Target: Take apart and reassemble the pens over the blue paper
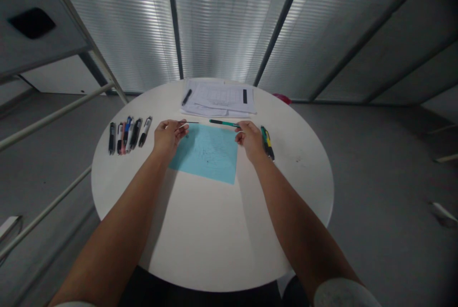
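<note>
My left hand (169,136) pinches a thin dark pen refill (191,122) that points to the right. Facing it across a small gap is a green and black pen barrel (222,123), held in the closed fingers of my right hand (248,138). Both are just above the far edge of a sheet of blue paper (205,152) with scribbled marks. Something small and greenish shows under my left fingers, too small to make out. Beside my right wrist lie green and yellow pens (267,142), partly hidden by the hand.
Several pens (129,134) lie in a row at the left of the round white table (211,230). A stack of printed papers (218,98) sits at the back, with a black pen (186,97) and a dark strip (245,96) on it. White rails (53,116) stand left.
</note>
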A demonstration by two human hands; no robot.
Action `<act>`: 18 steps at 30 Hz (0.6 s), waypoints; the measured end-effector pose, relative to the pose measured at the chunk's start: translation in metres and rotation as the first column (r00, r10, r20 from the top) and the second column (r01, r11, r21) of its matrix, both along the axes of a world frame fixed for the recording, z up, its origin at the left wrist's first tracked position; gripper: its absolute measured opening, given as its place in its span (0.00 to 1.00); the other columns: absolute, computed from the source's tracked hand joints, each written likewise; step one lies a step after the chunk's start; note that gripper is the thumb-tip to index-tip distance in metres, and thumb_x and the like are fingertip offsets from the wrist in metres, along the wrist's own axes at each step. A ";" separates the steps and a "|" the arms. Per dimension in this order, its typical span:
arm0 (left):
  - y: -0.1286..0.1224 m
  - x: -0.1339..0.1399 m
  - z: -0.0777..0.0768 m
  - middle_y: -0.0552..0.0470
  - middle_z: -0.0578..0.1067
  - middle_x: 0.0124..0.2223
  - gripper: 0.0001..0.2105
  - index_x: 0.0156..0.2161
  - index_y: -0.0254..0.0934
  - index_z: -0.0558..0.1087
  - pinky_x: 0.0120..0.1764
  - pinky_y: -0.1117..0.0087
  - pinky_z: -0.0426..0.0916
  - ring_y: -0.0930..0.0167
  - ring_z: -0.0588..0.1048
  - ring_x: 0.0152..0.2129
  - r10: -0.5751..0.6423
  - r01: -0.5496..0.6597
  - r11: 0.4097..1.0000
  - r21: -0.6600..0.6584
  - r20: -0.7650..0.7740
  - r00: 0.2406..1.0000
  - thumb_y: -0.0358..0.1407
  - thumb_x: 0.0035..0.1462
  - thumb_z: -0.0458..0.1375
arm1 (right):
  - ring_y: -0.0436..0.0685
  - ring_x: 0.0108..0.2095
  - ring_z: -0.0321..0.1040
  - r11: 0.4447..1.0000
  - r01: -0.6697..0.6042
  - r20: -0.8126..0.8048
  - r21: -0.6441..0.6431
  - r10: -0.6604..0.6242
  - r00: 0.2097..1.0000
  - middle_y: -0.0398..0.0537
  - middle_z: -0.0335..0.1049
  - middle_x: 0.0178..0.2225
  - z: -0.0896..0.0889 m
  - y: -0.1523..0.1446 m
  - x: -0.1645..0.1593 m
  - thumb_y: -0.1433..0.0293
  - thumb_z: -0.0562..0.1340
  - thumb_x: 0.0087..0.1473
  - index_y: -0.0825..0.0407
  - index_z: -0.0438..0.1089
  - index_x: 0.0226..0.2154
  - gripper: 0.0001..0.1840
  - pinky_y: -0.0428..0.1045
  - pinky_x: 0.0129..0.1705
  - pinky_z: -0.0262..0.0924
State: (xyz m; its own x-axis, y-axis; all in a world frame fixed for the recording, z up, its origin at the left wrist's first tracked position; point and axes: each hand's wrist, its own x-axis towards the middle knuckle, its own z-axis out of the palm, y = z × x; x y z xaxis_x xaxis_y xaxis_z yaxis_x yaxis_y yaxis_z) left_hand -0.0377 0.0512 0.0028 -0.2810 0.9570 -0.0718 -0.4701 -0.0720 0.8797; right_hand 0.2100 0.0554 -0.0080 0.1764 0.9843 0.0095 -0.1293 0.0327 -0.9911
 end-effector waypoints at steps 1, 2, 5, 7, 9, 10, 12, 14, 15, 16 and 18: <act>0.000 0.000 -0.001 0.46 0.78 0.37 0.09 0.31 0.37 0.63 0.36 0.67 0.73 0.71 0.78 0.30 0.001 -0.001 1.000 -0.002 -0.010 1.000 0.30 0.47 0.61 | 0.43 0.16 0.61 1.000 0.000 -0.001 0.004 0.000 1.000 0.37 0.67 0.26 0.000 0.000 0.000 0.55 0.62 0.48 0.49 0.65 0.32 0.15 0.41 0.16 0.48; 0.000 0.000 -0.002 0.46 0.78 0.37 0.10 0.31 0.37 0.62 0.36 0.67 0.73 0.71 0.78 0.30 0.004 -0.004 1.000 -0.005 -0.017 1.000 0.31 0.47 0.61 | 0.43 0.15 0.61 1.000 0.000 -0.002 0.010 0.000 1.000 0.37 0.66 0.26 0.000 0.000 -0.001 0.56 0.63 0.48 0.49 0.65 0.32 0.15 0.41 0.16 0.47; 0.001 0.001 -0.003 0.47 0.78 0.36 0.10 0.31 0.38 0.61 0.36 0.66 0.73 0.71 0.78 0.29 0.012 -0.013 1.000 -0.024 -0.030 0.999 0.32 0.48 0.61 | 0.43 0.15 0.60 0.999 0.025 0.008 0.028 -0.025 1.000 0.36 0.66 0.25 0.000 0.000 -0.002 0.56 0.64 0.47 0.49 0.63 0.31 0.15 0.41 0.15 0.47; 0.001 0.002 -0.003 0.47 0.78 0.36 0.11 0.31 0.38 0.61 0.36 0.66 0.73 0.71 0.78 0.28 0.018 -0.019 0.999 -0.033 -0.039 0.999 0.31 0.48 0.61 | 0.43 0.15 0.60 0.998 0.050 0.031 0.041 -0.052 0.998 0.35 0.65 0.25 0.000 0.001 -0.002 0.56 0.64 0.47 0.49 0.63 0.31 0.16 0.41 0.15 0.49; 0.001 0.002 -0.003 0.47 0.78 0.36 0.11 0.31 0.38 0.61 0.35 0.66 0.73 0.71 0.78 0.28 0.020 -0.022 0.999 -0.037 -0.051 0.999 0.31 0.47 0.61 | 0.43 0.15 0.59 0.995 0.081 0.055 0.066 -0.084 0.995 0.35 0.65 0.26 0.000 0.002 -0.002 0.55 0.63 0.49 0.49 0.63 0.32 0.17 0.41 0.15 0.49; 0.001 0.002 -0.003 0.46 0.78 0.36 0.11 0.31 0.38 0.61 0.35 0.66 0.73 0.71 0.78 0.28 0.019 -0.021 0.999 -0.037 -0.056 0.998 0.31 0.47 0.61 | 0.43 0.15 0.59 0.992 0.094 0.066 0.086 -0.100 0.993 0.35 0.64 0.26 0.000 0.002 -0.001 0.54 0.63 0.49 0.49 0.63 0.32 0.17 0.41 0.15 0.50; 0.001 0.003 -0.003 0.46 0.78 0.36 0.11 0.31 0.38 0.61 0.35 0.66 0.73 0.71 0.78 0.28 0.016 -0.018 0.999 -0.036 -0.062 0.998 0.31 0.47 0.61 | 0.42 0.15 0.59 0.983 0.117 0.091 0.143 -0.131 0.987 0.35 0.64 0.26 -0.001 0.003 0.000 0.53 0.62 0.51 0.49 0.63 0.33 0.17 0.41 0.15 0.50; 0.001 0.003 -0.003 0.46 0.78 0.37 0.11 0.31 0.39 0.61 0.35 0.66 0.72 0.71 0.78 0.28 0.014 -0.017 0.999 -0.039 -0.065 0.998 0.31 0.47 0.61 | 0.42 0.15 0.58 0.969 0.135 0.129 0.207 -0.164 0.978 0.35 0.62 0.25 -0.003 0.005 0.000 0.52 0.62 0.52 0.49 0.63 0.33 0.18 0.42 0.15 0.50; 0.001 0.003 -0.003 0.46 0.78 0.36 0.11 0.31 0.39 0.61 0.35 0.65 0.72 0.71 0.78 0.28 0.014 -0.017 0.999 -0.043 -0.064 0.998 0.30 0.47 0.61 | 0.42 0.15 0.58 0.961 0.142 0.150 0.235 -0.181 0.972 0.35 0.62 0.25 -0.004 0.005 0.001 0.52 0.61 0.53 0.49 0.63 0.32 0.18 0.42 0.16 0.50; 0.000 0.003 -0.002 0.46 0.78 0.36 0.11 0.31 0.39 0.60 0.35 0.65 0.72 0.71 0.78 0.28 0.012 -0.015 0.999 -0.047 -0.062 0.998 0.30 0.47 0.61 | 0.43 0.15 0.58 0.954 0.151 0.169 0.259 -0.198 0.965 0.35 0.62 0.25 -0.005 0.006 0.001 0.52 0.61 0.53 0.49 0.63 0.32 0.17 0.42 0.16 0.50; 0.000 0.004 -0.001 0.46 0.78 0.36 0.11 0.32 0.39 0.60 0.36 0.65 0.72 0.71 0.78 0.28 0.010 -0.013 0.999 -0.053 -0.056 0.998 0.30 0.47 0.60 | 0.43 0.16 0.57 0.940 0.168 0.195 0.298 -0.232 0.953 0.35 0.61 0.25 -0.007 0.006 0.001 0.52 0.60 0.54 0.49 0.63 0.33 0.17 0.42 0.17 0.51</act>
